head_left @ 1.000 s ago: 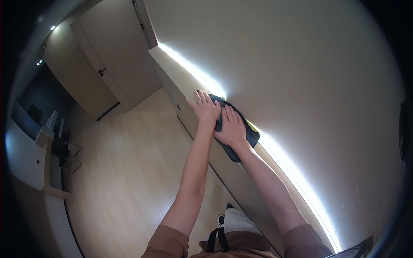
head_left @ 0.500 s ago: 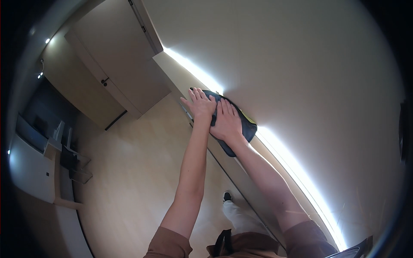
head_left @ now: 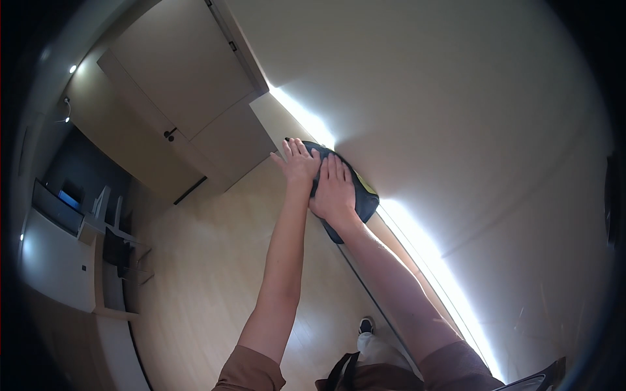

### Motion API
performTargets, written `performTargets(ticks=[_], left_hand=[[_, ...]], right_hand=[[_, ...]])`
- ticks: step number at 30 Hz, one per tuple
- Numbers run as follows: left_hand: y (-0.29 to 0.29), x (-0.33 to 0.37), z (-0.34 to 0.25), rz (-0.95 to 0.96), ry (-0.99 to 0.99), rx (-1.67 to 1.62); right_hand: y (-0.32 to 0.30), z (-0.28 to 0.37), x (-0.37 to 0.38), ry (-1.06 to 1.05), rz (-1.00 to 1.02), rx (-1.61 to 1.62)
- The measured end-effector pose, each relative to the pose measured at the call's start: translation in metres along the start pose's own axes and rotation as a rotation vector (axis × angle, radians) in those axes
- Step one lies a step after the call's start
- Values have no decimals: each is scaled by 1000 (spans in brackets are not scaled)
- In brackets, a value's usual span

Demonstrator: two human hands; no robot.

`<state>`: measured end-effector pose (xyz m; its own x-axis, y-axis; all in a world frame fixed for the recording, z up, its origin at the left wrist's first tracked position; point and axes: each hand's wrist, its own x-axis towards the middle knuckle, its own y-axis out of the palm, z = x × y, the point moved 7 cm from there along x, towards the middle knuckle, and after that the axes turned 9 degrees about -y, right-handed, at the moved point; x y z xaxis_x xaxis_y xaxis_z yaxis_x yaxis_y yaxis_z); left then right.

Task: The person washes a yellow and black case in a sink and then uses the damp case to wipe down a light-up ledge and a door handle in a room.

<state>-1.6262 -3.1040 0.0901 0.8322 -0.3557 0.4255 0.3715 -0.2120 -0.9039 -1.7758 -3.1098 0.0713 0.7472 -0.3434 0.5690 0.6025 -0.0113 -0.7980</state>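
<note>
A dark blue-grey, soft, bag-like thing [head_left: 366, 203] with a yellow-green strip along its wall side lies on the narrow ledge [head_left: 266, 117]. Both of my hands rest on top of it, side by side. My left hand [head_left: 300, 164] covers its far end, palm down, fingers spread and stretched out. Beside it, my right hand [head_left: 336, 186] lies flat on the middle with its fingers straight. Neither hand is wrapped around anything. Much of the bag-like thing is hidden under my hands, so its exact kind is not plain.
A bright light strip [head_left: 430, 260] runs along the ledge at the foot of the pale wall panel [head_left: 456, 117]. At the far left is a door [head_left: 189, 72] with a dark handle. A desk area with a chair [head_left: 117, 251] stands left. Pale wooden floor [head_left: 202, 260] lies below.
The view has shifted a little, so the door and desk appear further right. Both hands stay flat on the bag-like thing, which has moved slightly left and down in the picture.
</note>
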Motion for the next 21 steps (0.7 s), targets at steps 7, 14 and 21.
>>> performTargets(ticks=[7, 14, 21], left_hand=[[4, -2, -2, -9, -11, -13], [12, -4, 1, -52, 6, -59], [1, -4, -1, -18, 22, -73]], right_hand=[[3, -1, -5, 24, 3, 31], [11, -1, -9, 20, -13, 26], [7, 3, -8, 19, -72, -15]])
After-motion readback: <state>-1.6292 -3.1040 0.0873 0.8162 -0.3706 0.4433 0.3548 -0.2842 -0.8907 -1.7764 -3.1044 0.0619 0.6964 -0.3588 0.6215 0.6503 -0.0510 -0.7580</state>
